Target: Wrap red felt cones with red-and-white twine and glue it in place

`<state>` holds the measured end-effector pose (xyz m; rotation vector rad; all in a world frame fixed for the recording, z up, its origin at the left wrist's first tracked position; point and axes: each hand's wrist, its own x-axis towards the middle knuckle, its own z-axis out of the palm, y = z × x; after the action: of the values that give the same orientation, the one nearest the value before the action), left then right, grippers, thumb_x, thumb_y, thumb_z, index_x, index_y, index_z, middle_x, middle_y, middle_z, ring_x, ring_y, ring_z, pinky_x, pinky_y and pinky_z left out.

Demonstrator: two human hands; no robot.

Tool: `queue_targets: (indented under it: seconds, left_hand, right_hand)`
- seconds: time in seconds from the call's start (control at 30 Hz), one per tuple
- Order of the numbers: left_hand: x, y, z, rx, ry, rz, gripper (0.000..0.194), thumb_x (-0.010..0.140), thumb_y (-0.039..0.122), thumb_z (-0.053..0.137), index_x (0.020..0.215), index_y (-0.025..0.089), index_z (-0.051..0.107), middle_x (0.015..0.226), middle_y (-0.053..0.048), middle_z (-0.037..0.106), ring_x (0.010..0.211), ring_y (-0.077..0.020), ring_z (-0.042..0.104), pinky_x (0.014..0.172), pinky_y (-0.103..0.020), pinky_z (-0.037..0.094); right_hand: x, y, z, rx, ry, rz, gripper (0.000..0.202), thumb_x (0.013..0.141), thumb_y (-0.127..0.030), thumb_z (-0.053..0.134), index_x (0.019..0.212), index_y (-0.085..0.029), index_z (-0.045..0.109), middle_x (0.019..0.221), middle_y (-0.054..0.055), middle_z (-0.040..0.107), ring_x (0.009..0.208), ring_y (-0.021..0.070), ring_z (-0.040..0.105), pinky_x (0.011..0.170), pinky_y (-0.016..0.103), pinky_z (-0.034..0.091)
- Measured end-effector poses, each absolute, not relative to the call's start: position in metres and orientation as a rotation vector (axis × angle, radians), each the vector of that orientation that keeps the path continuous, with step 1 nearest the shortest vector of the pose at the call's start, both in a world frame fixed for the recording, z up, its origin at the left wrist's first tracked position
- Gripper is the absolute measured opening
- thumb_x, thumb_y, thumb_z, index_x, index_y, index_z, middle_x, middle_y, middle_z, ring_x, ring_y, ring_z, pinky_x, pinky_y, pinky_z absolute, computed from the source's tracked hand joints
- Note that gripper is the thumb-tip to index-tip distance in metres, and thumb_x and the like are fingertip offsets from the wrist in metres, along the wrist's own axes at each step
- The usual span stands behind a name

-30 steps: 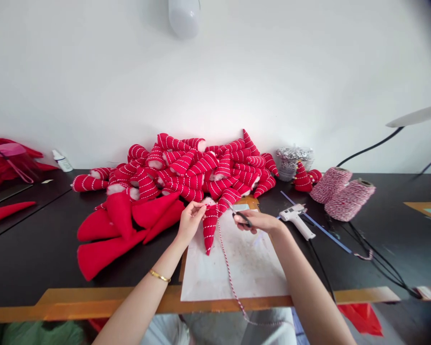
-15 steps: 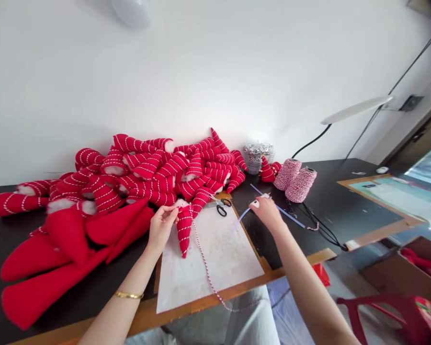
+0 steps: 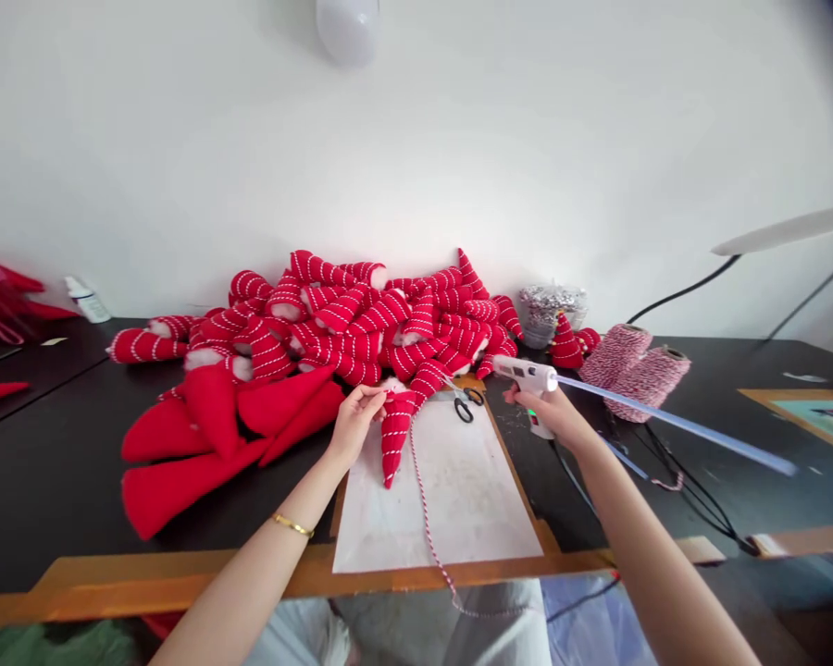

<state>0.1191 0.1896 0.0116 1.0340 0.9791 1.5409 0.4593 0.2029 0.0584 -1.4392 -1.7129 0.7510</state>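
My left hand pinches the stuffed end of a red cone wound with white stitched cord, its tip pointing toward me over the white sheet. From beside the cone a red-and-white twisted cord runs down the sheet and over the table edge. In my right hand is a white glue gun, held up right of the sheet. Its nozzle points left, and a long translucent glue stick sticks out of its back. Black-handled scissors lie at the sheet's far edge.
A heap of striped red cones lies along the wall, with plain red cones at its left front. To the right are two spools of red-and-white cord, a tinsel-filled tub, a lamp and black cables.
My right hand has lifted the glue gun off the table; it was low over the tabletop before. My left hand still pinches the cone. The camera view has turned left.
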Motion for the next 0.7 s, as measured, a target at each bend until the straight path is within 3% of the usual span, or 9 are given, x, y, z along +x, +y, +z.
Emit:
queue_targets:
  seconds: [0.1,0.2,0.4,0.7]
  left_hand:
    - [0.120,0.189,0.011,0.979,0.955,1.540,0.037,0.062,0.043,0.086,0.078,0.018,0.064,0.068,0.002,0.065,0.058,-0.0103,0.053,0.060,-0.025,0.043]
    - [0.119,0.188,0.011,0.935,0.942,1.531,0.037,0.062,0.042,0.087,0.077,0.018,0.064,0.070,0.001,0.066,0.058,-0.0099,0.054,0.060,-0.025,0.043]
    - [0.117,0.188,0.012,0.861,0.924,1.504,0.034,0.063,0.038,0.087,0.078,0.018,0.064,0.070,0.000,0.067,0.058,-0.0105,0.054,0.059,-0.026,0.043]
    - [0.119,0.187,0.008,0.829,0.892,1.469,0.030,0.065,0.034,0.087,0.079,0.018,0.065,0.069,0.001,0.064,0.060,-0.0106,0.055,0.061,-0.026,0.042]
  right_hand:
    - [0.401,0.197,0.059,-1.000,-1.513,1.315,0.038,0.079,-0.055,0.067,0.079,-0.017,0.066,0.080,0.008,0.069,0.081,0.0229,0.066,0.085,0.038,0.054]
    - [0.351,0.189,0.047,-0.900,-1.441,1.550,0.044,0.073,-0.059,0.073,0.066,-0.017,0.062,0.071,0.005,0.061,0.071,0.0186,0.062,0.081,0.037,0.056]
    - [0.334,0.179,0.021,-0.954,-1.456,1.610,0.044,0.072,-0.059,0.073,0.064,-0.018,0.059,0.068,0.004,0.059,0.068,0.0183,0.060,0.076,0.037,0.055]
    - [0.337,0.176,0.020,-1.014,-1.494,1.615,0.046,0.073,-0.063,0.071,0.063,-0.019,0.061,0.068,0.006,0.063,0.070,0.0209,0.062,0.074,0.036,0.054]
